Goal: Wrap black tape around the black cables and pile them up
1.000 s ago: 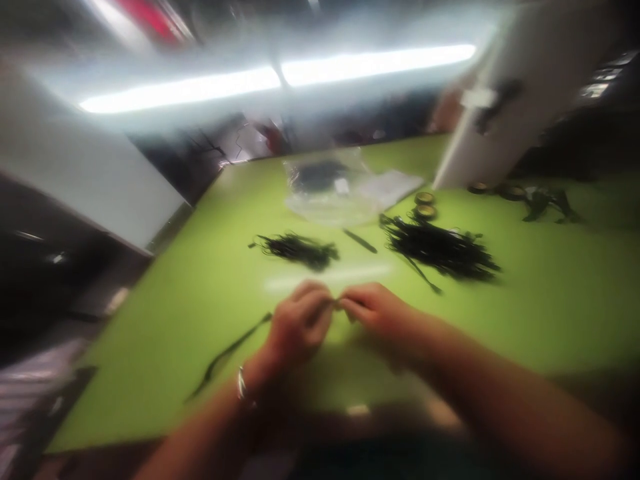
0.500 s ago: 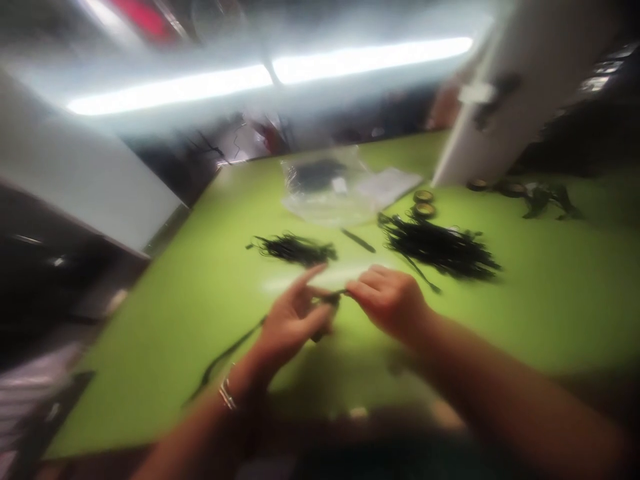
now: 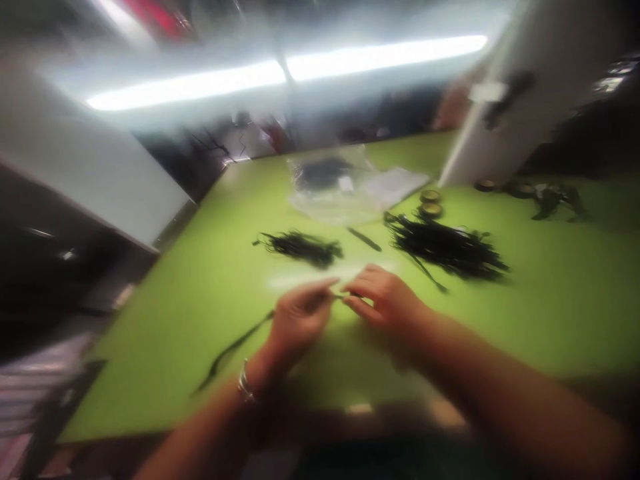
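Note:
Over the near middle of the green table [image 3: 150,347], my two hands work close together on a thin black cable [image 3: 235,347]. My left hand [image 3: 303,317] is closed round it, and a length trails from under that hand down to the left onto the table. In the small gap between the hands, a short thin dark piece shows. My right hand [image 3: 383,297] pinches its other side between thumb and fingers. What lies inside the left palm is hidden, and the fingertips are blurred. A bracelet [image 3: 245,383] is on my left wrist.
Beyond my hands lie a small bundle of black cables [image 3: 300,248], a larger bundle [image 3: 445,247] and a slim dark strip [image 3: 364,239]. Farther back are black tape rolls [image 3: 431,208], a clear plastic bag [image 3: 327,200] and paper [image 3: 403,181]. A white upright panel [image 3: 505,127] stands right.
The left fingers, spread before, have closed round the cable. The right hand has shifted its grip, its fingers a little more parted. The whole view has moved slightly.

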`<state>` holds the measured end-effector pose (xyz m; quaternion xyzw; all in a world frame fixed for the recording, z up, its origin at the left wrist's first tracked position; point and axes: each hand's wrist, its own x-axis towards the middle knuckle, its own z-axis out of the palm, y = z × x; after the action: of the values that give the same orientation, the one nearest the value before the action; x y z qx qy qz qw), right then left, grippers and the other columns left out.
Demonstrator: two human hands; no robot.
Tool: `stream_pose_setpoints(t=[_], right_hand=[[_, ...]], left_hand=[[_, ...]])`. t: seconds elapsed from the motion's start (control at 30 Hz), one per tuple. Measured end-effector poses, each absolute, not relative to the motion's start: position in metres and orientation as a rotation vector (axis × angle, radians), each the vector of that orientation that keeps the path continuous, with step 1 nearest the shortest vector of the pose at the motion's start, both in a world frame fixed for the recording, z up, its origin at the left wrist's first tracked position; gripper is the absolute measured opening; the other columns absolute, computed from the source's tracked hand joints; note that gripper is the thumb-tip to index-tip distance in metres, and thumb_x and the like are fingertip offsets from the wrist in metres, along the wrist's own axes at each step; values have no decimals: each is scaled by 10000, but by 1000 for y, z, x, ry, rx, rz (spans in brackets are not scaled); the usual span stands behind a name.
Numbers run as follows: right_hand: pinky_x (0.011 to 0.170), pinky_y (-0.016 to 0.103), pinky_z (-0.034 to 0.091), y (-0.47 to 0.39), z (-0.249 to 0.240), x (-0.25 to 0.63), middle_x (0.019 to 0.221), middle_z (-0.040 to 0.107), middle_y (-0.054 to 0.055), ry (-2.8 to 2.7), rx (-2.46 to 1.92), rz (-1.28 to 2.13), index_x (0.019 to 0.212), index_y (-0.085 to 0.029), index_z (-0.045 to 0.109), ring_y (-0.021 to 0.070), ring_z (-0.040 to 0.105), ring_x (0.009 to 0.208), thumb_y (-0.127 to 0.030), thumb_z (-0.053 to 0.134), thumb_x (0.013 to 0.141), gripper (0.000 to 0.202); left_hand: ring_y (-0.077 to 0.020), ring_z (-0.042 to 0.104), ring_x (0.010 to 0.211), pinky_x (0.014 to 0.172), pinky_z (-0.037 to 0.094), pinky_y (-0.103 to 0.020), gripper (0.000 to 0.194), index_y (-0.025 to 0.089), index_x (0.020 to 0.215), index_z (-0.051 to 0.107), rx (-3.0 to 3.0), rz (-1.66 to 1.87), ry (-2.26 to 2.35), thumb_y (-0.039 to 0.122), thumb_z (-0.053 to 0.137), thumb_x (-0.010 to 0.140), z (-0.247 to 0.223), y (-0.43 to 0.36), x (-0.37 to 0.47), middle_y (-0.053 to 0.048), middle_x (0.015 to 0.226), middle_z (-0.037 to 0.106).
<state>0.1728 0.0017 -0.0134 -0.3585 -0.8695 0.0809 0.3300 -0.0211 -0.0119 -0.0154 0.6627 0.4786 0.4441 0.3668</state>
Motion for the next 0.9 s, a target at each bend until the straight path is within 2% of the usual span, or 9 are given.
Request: stream_pose_setpoints(t=[0.13,0.2,0.4,0.5,0.67,0.8,0.9], right_hand=[[601,244,366,0,-17,171,685,634,7,-2254,-1079,586,773,-172,653,118,505,614,-241,533,923,204],[580,235,352,0,-18,171,655,614,-4,-2219,-1091,590,745,-170,641,114,488,599,-215,561,900,180],[664,284,360,-1,-12,174,612,567,18,-2270,-928,-32,688,-160,612,155,441,664,-152,541,894,219],[685,295,351,0,-7,176,579,523,6,-2303,-854,-326,686,-172,606,165,429,693,-103,526,894,234],[842,300,374,1,-7,179,627,549,4,-2287,-699,-532,759,-178,628,171,449,796,-69,547,878,180],[862,329,376,3,-15,176,639,558,11,-2321,-744,-424,727,-188,603,179,468,812,-126,533,905,201],[753,318,400,3,-16,172,684,587,28,-2330,-857,-47,759,-176,604,176,497,752,-257,517,934,212]], left_hand=[[-153,631,757,742,516,-278,404,235,1189,677,2020,1187,1175,137,624,801,-22,-14,-21,-49,893,726],[-144,623,749,740,515,-272,424,224,1220,652,2011,1170,1129,143,626,805,-22,-12,-21,-49,897,713],[-93,542,633,586,481,-221,625,219,1407,440,1618,912,1086,212,646,817,-9,-7,-22,-34,914,636],[-87,528,607,533,455,-209,615,201,1361,476,1430,863,1082,244,689,786,-2,-6,-24,-32,898,611],[-74,472,502,462,394,-194,531,126,1234,529,1085,811,956,294,713,764,-1,-3,-23,28,673,532],[-71,455,507,467,373,-191,532,150,1262,509,1119,861,1028,255,688,772,-3,-5,-20,28,686,541],[-81,473,566,525,401,-197,489,175,1266,541,1454,1001,1162,191,647,789,-7,-10,-19,12,734,576]])
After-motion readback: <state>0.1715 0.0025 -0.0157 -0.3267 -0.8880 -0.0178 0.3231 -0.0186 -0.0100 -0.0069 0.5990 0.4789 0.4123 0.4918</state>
